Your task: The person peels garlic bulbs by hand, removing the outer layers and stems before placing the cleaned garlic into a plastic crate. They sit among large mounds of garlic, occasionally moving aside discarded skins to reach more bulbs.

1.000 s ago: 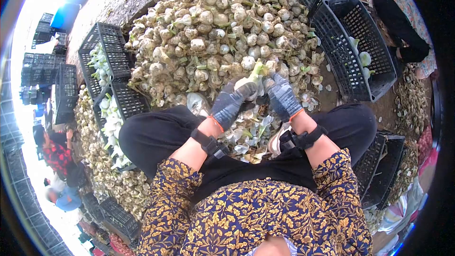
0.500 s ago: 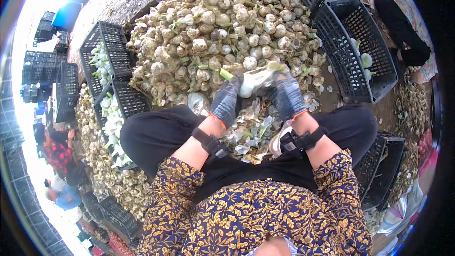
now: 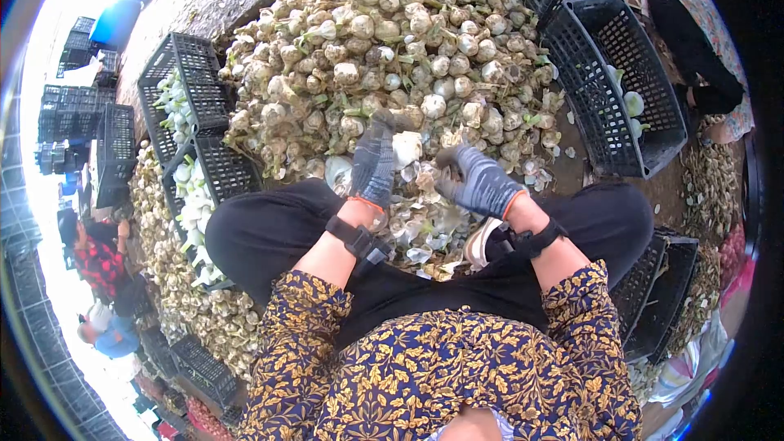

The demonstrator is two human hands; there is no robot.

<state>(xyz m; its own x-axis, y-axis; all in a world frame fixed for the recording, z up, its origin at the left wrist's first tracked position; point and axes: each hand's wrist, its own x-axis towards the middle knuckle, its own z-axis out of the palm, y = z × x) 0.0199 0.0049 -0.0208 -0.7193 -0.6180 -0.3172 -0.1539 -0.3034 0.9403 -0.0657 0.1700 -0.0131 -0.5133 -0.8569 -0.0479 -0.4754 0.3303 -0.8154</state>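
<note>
The bulb (image 3: pixel 407 149) sits at three o'clock of the left hand (image 3: pixel 373 162), whose fingers appear clamped on it, leaving the right hand (image 3: pixel 480 183), fingers loosely curled and parted, free at the bulb's four o'clock, the pile (image 3: pixel 359 49) lying handy at twelve.

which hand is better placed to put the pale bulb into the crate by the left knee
Likely the left: the left hand is closer to the pale bulb and on the same side as the crate, which holds white garlic. The right hand, loosely curled, sits farther from both.
</note>
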